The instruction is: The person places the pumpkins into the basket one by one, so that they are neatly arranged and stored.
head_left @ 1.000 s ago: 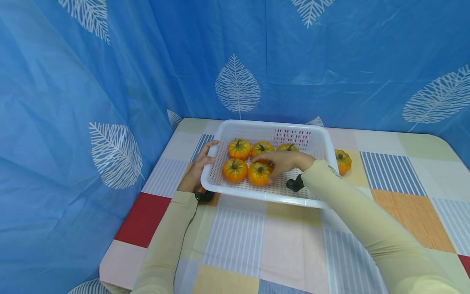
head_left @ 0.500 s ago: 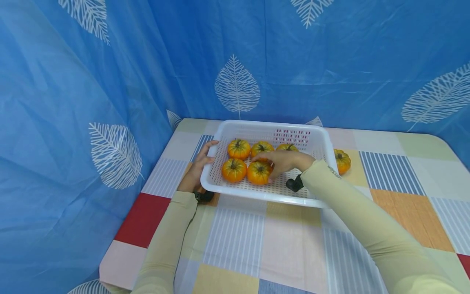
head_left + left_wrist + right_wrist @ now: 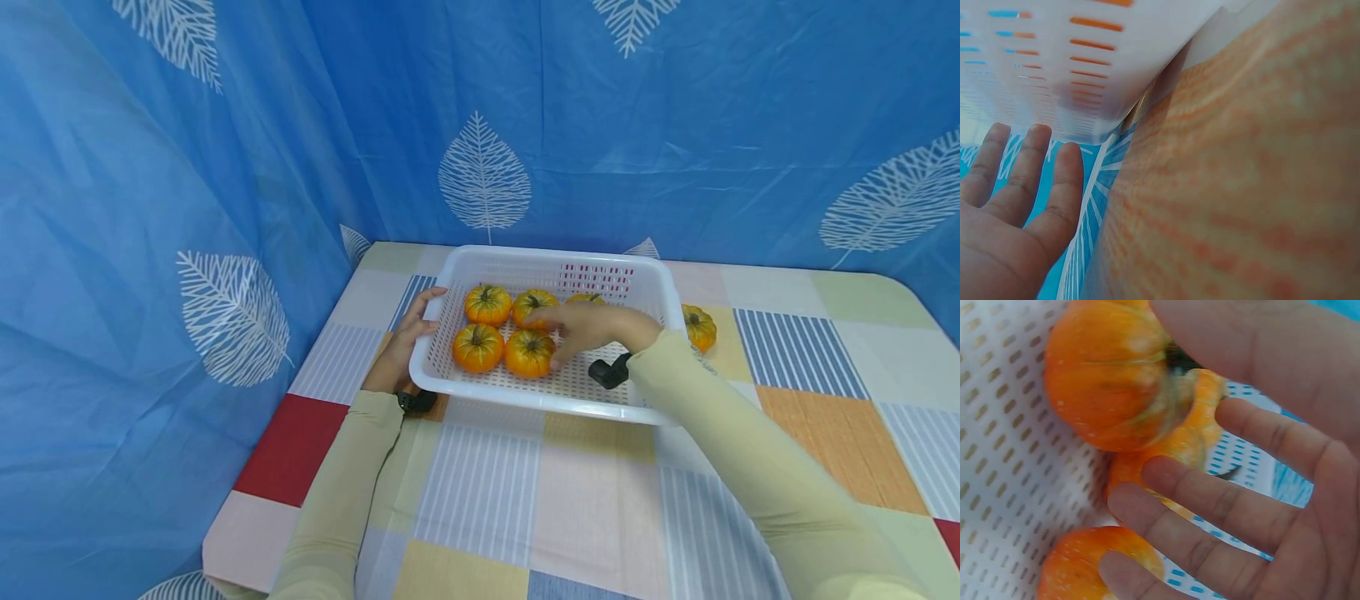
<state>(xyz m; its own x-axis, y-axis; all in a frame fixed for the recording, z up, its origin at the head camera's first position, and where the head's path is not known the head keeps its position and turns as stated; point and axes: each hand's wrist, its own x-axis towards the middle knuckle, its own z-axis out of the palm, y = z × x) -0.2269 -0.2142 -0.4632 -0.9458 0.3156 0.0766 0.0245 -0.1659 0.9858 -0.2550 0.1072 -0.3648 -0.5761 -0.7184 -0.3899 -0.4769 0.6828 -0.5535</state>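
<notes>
A white plastic basket [image 3: 517, 397] holds several small orange pumpkins in two rows. My right hand [image 3: 588, 325] is over the basket, just right of the front-row pumpkin [image 3: 528, 357]. In the right wrist view its fingers [image 3: 1222, 515] are spread and fairly straight, with that pumpkin [image 3: 1107, 378] apart from the palm. Behind it, the hand partly covers the back-row right pumpkin [image 3: 583, 297]. My left hand [image 3: 397, 346] rests against the basket's left end. Its extended fingers [image 3: 1063, 187] lie by the slotted outer wall [image 3: 1041, 69] in the left wrist view.
Outside the basket, another pumpkin [image 3: 700, 328] lies close to its right end. A patchwork-patterned cloth [image 3: 480, 492] covers the table. Blue curtains [image 3: 600, 150] with white leaf prints hang behind and to the left.
My right hand has let go of the front-row pumpkin and drawn slightly up and to the right. The pumpkin stays in place; the left hand and basket have not moved.
</notes>
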